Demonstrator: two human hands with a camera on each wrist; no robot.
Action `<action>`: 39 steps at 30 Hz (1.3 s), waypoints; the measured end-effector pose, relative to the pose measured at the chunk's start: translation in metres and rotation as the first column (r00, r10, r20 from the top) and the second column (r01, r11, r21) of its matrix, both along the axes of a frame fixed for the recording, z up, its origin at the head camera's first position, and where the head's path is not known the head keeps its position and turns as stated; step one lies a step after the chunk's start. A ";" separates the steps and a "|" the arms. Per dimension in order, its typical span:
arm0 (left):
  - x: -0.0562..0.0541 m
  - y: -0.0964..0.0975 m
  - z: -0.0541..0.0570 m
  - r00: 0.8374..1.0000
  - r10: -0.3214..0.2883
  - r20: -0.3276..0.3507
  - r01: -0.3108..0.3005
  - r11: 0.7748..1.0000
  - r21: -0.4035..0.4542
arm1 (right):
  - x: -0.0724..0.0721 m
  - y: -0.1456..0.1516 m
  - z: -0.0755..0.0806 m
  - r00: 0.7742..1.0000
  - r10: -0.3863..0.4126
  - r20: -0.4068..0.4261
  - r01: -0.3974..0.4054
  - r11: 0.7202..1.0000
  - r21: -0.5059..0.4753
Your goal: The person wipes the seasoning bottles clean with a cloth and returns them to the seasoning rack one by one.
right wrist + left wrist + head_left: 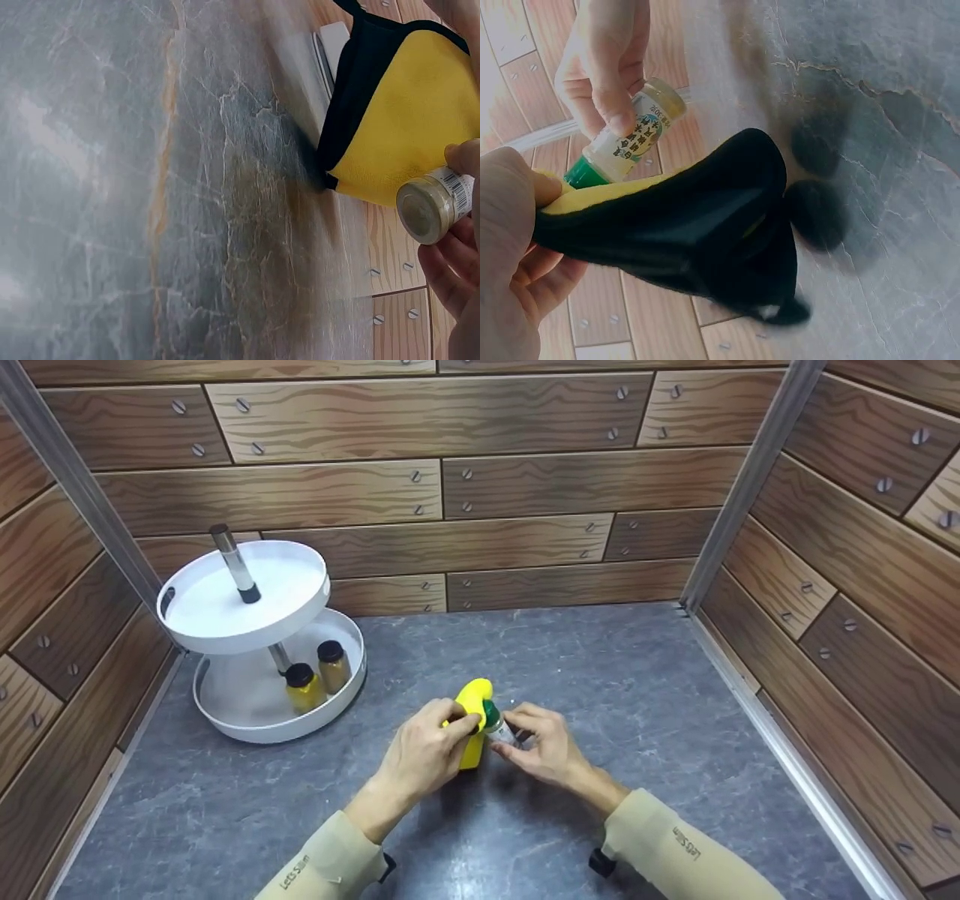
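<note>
My left hand (pixel 429 742) pinches a yellow and black cloth (pixel 474 696), which hangs down above the table. In the left wrist view the dark side of the cloth (pixel 682 225) faces the camera; the right wrist view shows its yellow side (pixel 412 112) with a black border. My right hand (pixel 546 746) holds a small labelled jar (pixel 500 733) with a green cap (pixel 490 712). Tilted in the fingers, the jar (pixel 634 139) has its cap end against or close to the cloth; whether they touch is hard to tell. Its clear base (pixel 421 214) points away from the cloth.
A white two-tier round stand (pixel 277 731) is at the back left. On its lower tier are two black-capped jars, one with yellow contents (pixel 304 690) and one brownish (pixel 334 666). Wood-patterned walls (pixel 525 487) enclose the grey marbled table (pixel 600 660).
</note>
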State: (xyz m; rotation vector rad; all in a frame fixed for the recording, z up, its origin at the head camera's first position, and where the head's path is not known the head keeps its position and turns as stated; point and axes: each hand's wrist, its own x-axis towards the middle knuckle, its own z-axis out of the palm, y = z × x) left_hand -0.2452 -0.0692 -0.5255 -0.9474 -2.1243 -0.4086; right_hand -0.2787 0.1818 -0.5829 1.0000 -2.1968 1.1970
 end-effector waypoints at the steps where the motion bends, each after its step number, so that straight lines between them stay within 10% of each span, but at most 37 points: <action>1: 0.000 0.001 0.001 1.000 -0.001 -0.005 0.001 1.000 0.004 | 0.001 0.000 0.001 1.000 -0.002 0.010 0.002 1.000 0.004; 39: -0.011 0.003 0.010 0.999 -0.035 -0.012 0.036 0.993 0.112 | 0.010 -0.011 0.015 0.997 0.035 0.064 -0.036 0.999 0.029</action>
